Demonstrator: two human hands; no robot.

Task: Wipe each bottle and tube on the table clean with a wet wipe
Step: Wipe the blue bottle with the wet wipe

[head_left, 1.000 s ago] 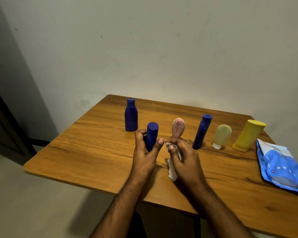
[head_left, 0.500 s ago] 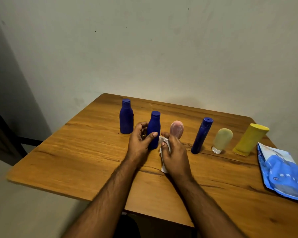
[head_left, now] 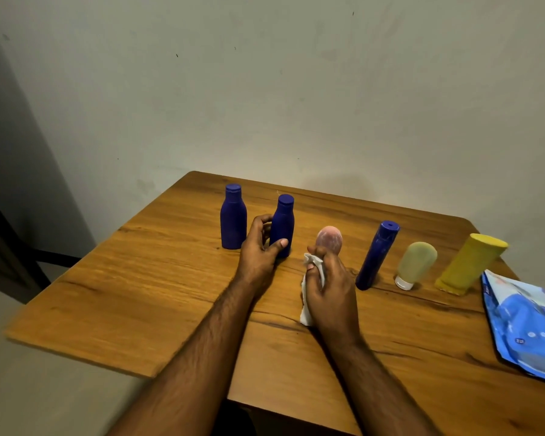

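A row of containers stands on the wooden table [head_left: 132, 297]: a dark blue bottle [head_left: 233, 218], a second dark blue bottle [head_left: 283, 220], a pink tube [head_left: 330, 238], a tall blue tube [head_left: 378, 253], a pale green tube [head_left: 417, 259] on its white cap, and a yellow bottle [head_left: 471, 262]. My left hand [head_left: 258, 256] grips the second blue bottle low down, thumb in front, and the bottle stands upright on the table. My right hand [head_left: 331, 291] holds a crumpled white wet wipe [head_left: 309, 309], with its fingertips at the base of the pink tube.
A blue wet-wipe pack [head_left: 526, 319] lies flat at the table's right edge. A plain wall stands close behind the table. The floor drops away to the left, beside a dark door frame.
My left hand has carried the second blue bottle back and stood it upright beside the first. My right hand has moved the wipe forward to the pink tube's base.
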